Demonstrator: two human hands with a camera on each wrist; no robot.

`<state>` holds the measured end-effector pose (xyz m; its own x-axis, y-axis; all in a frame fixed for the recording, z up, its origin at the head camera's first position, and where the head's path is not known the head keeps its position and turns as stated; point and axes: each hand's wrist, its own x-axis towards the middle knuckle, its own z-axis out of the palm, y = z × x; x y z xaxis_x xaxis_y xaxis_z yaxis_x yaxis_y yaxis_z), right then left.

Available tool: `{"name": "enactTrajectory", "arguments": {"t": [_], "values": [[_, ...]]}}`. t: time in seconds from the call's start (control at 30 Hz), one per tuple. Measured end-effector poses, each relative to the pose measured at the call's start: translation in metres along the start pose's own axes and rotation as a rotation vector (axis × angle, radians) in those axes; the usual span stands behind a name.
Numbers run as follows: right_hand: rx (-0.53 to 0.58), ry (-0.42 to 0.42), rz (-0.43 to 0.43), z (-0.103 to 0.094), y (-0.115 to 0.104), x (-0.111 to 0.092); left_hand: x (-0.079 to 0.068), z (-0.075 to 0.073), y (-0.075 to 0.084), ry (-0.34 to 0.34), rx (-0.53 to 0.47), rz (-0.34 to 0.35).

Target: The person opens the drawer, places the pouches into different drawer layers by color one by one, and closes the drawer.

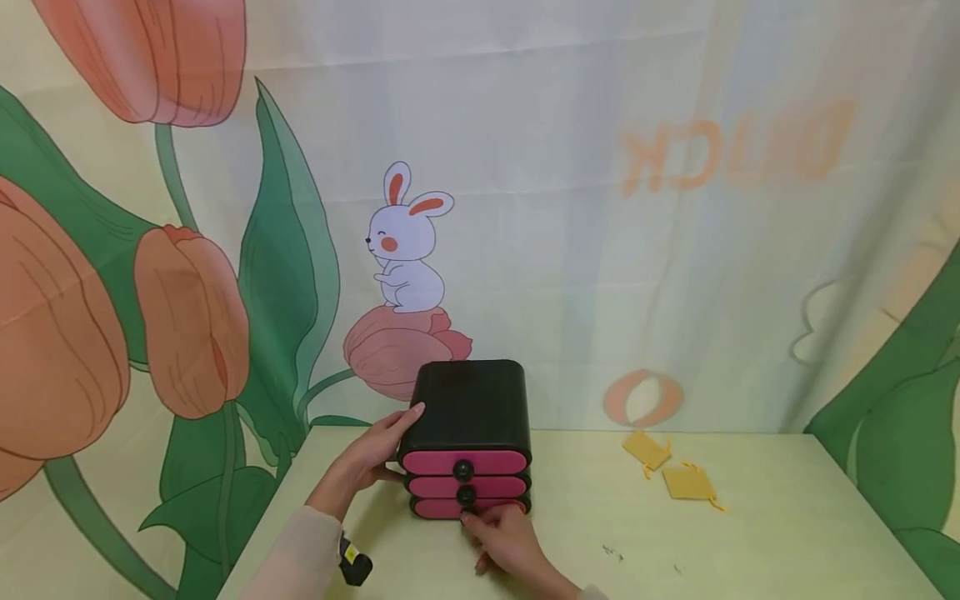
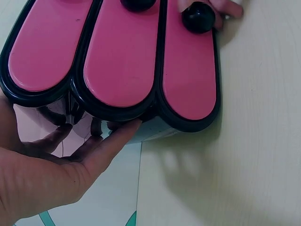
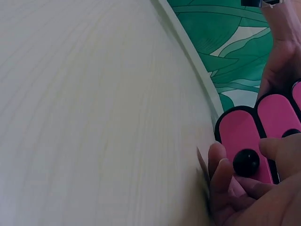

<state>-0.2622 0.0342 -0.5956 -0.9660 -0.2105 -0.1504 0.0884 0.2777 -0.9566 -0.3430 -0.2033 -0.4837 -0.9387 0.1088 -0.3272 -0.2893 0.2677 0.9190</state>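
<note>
A small black three-drawer box (image 1: 471, 404) with pink drawer fronts and round black knobs stands on the table. My left hand (image 1: 378, 450) rests against its left side, thumb near the top edge. In the left wrist view, the fingers of that left hand (image 2: 61, 165) lie fairly straight along the glossy side wall. Down at the lowest drawer, my right hand (image 1: 512, 542) pinches the bottom knob (image 3: 246, 162) between thumb and fingers. The lowest drawer front (image 2: 190, 75) sits level with the others.
Two small yellow drawstring pouches (image 1: 690, 482) lie at the table's back right. A black object with a yellow label (image 1: 354, 562) is by my left forearm. Behind the pale table (image 1: 600, 492) hangs a printed curtain (image 1: 562, 250) with tulips and a rabbit.
</note>
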Motion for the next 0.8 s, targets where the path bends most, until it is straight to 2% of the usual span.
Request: {"name": "enactTrajectory", "arguments": {"t": [0.17,0.3,0.4,0.67,0.8], "values": [[0.073,0.021,0.047,0.009,-0.004,0.002,-0.001,0.0,0.0,0.004,-0.007,-0.007],[0.068,0.046,0.06,0.011,-0.008,-0.002,-0.001,0.001,0.001,0.009,-0.003,-0.007],[0.041,0.028,0.081,0.009,-0.01,-0.013,-0.001,0.003,0.002,0.008,0.004,-0.001],[0.0,-0.057,0.221,0.011,-0.014,-0.047,-0.001,0.002,0.002,0.009,0.006,0.01],[-0.034,-0.052,0.228,0.013,-0.013,-0.054,-0.002,0.001,0.002,0.002,0.003,0.006]]}}
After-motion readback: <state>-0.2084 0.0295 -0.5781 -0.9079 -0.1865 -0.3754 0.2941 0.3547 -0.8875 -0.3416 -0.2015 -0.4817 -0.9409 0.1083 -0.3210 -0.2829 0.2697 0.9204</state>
